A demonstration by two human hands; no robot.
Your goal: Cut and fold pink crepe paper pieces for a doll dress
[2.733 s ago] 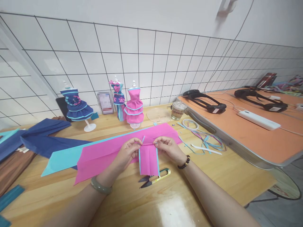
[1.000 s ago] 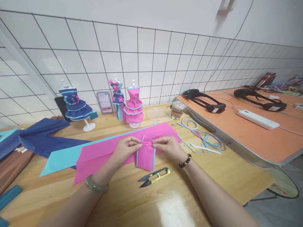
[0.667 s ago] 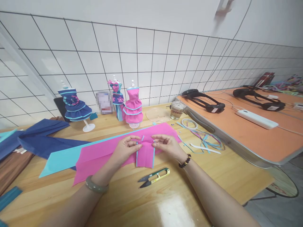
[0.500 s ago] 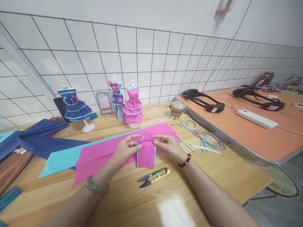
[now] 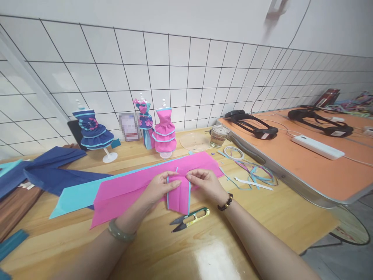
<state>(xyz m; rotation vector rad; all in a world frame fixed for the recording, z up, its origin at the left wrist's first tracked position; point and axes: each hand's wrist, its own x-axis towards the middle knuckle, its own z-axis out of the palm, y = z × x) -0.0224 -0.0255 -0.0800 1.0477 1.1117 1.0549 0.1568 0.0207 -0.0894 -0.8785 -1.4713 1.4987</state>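
A small pink cloth piece with light-blue edges (image 5: 178, 196) hangs between my hands over the table. My left hand (image 5: 163, 185) pinches its upper left part, thumb across the front. At the upper right edge, my right hand (image 5: 203, 182) holds it between thumb and finger. Long pink fabric (image 5: 116, 194) lies behind and to the left, with light-blue fabric (image 5: 78, 196) beneath it. Yellow-handled thread snips (image 5: 190, 219) lie just below the small piece.
Three small dress forms stand at the back, one in a pink dress (image 5: 164, 132). A lidded cup (image 5: 219, 136) and coiled ribbons (image 5: 256, 171) are at the right. Dark-blue fabric (image 5: 55, 175) lies left. Headsets rest on an orange surface (image 5: 309, 167).
My left thumb has slid right across the pink piece, and my right hand has shifted slightly left. The piece hangs a little lower, with a crease down its middle.
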